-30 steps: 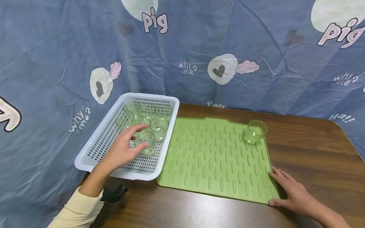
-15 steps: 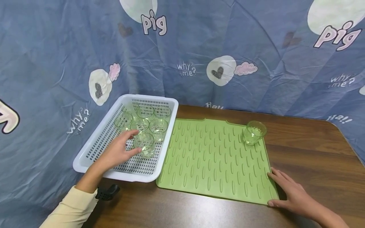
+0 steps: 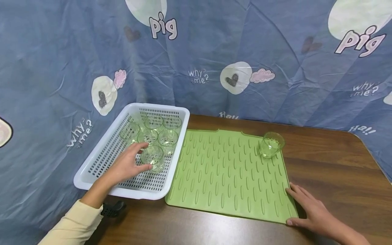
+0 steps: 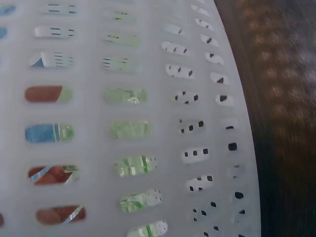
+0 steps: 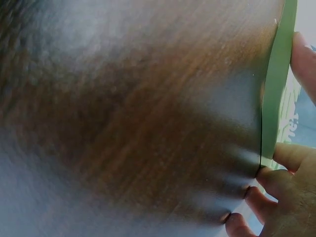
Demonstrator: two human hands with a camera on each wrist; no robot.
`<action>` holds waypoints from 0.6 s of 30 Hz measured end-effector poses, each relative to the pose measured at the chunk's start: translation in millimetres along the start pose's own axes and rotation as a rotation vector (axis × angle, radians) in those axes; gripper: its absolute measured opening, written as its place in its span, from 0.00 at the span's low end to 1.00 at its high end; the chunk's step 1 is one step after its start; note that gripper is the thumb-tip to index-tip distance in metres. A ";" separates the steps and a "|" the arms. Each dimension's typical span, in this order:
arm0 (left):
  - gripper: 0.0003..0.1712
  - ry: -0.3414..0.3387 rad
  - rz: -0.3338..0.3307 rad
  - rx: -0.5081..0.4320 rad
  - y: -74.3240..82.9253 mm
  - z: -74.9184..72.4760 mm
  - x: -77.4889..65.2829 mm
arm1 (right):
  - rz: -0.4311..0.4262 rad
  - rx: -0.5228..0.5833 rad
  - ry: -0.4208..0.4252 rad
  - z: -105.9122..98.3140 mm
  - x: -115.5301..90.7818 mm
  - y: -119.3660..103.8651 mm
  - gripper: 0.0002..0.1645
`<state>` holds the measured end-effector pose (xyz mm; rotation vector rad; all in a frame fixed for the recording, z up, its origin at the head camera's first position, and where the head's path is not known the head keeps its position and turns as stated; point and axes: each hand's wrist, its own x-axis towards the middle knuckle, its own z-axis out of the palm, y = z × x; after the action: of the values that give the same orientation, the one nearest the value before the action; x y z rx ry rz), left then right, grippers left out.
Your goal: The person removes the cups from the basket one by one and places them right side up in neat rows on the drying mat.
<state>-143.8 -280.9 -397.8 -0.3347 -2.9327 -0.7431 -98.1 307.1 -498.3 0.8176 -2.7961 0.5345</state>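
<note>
My left hand (image 3: 127,165) reaches into the white basket (image 3: 82,172), thumb and fingers curved around the rim of the nearest clear green-tinted drinking glass (image 3: 152,156). In the left wrist view, parts of the hand and green-tinted glass show through the slots of the basket wall (image 4: 94,148); the grip itself is hidden there. My right hand (image 3: 313,211) rests at the near right corner of the green ribbed mat (image 3: 226,173). Seen from the right wrist, its thumb (image 5: 306,64) and fingertips (image 5: 284,153) touch the mat's raised edge.
Several more glasses (image 3: 167,137) stand close together behind the held one. A single glass (image 3: 271,145) is at the mat's far right corner. The wooden table (image 3: 330,160) meets a blue printed curtain (image 3: 208,44) at the back.
My left hand has drawn slightly left and down, its thumb and fingers closing in around the nearest glass. The right hand stays at the mat's corner. The head view has shifted slightly.
</note>
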 end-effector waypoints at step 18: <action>0.52 -0.125 0.023 -0.001 2.8 9.3 5.2 | 0.038 -0.001 -0.046 2.3 -1.7 3.8 0.58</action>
<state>-148.6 -273.0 -403.9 -0.4302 -3.0393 -0.7464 -99.0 310.0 -502.0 0.7871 -2.8587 0.5269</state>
